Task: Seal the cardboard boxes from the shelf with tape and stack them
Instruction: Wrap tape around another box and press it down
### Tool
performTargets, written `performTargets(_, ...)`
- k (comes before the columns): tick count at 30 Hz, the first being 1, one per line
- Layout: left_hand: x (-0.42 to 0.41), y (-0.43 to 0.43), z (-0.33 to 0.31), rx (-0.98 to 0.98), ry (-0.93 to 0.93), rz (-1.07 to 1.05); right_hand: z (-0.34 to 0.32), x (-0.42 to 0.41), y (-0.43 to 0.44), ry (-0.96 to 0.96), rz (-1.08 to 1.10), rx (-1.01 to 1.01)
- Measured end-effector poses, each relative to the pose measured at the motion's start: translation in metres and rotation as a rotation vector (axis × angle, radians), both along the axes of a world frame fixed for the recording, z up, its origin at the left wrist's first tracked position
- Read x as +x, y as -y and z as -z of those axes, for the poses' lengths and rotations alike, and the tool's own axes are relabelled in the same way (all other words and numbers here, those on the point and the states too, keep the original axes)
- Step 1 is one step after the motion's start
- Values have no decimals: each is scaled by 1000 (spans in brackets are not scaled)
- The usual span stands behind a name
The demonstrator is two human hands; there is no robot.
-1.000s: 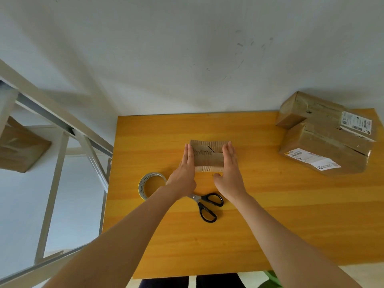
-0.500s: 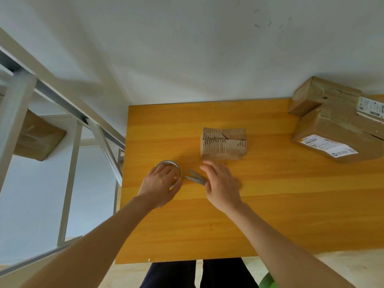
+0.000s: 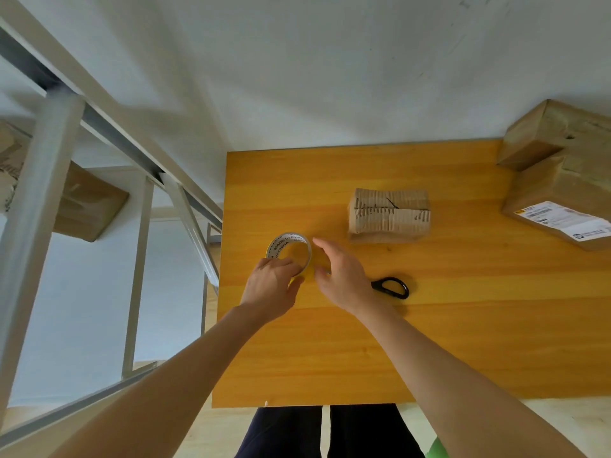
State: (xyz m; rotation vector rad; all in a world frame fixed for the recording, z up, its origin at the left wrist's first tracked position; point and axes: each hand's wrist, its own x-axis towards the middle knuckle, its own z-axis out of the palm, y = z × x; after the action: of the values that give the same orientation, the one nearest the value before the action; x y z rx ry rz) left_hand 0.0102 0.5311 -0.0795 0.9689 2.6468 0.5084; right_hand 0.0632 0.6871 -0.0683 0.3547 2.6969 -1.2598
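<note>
A small brown cardboard box (image 3: 389, 213) lies in the middle of the orange wooden table (image 3: 429, 342). My left hand (image 3: 271, 289) grips a roll of clear tape (image 3: 289, 251) at its near rim and holds it tilted up off the table. Just right of the roll, my right hand (image 3: 344, 279) has its fingers loosely extended toward the roll, and I cannot tell whether they touch it. Black-handled scissors (image 3: 391, 287) lie behind my right hand, their blades hidden by it.
Two larger cardboard boxes (image 3: 562, 173) with a white shipping label (image 3: 562, 219) are stacked at the table's far right corner. A grey metal shelf frame (image 3: 43, 180) stands to the left, with another cardboard box (image 3: 89, 203) on it.
Both hands left the sides of the small box and came back toward me. My left hand took hold of the tape roll and lifted it; my right hand moved beside it.
</note>
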Motion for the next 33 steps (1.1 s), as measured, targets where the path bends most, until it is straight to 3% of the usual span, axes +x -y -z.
performTargets(5, -10, -8, -17, 176, 88, -75, -13, -8, 2, -128, 96, 28)
performTargets(14, -25, -22, -40, 295, 176, -25, -41, -10, -7, -334, 236, 67)
performTargets(20, -25, -31, -57, 295, 183, 24, -58, -11, -19, -308, 454, -67)
performTargets(33, -42, -69, -102, 244, 119, 26, -102, -18, -66, -241, 695, -435)
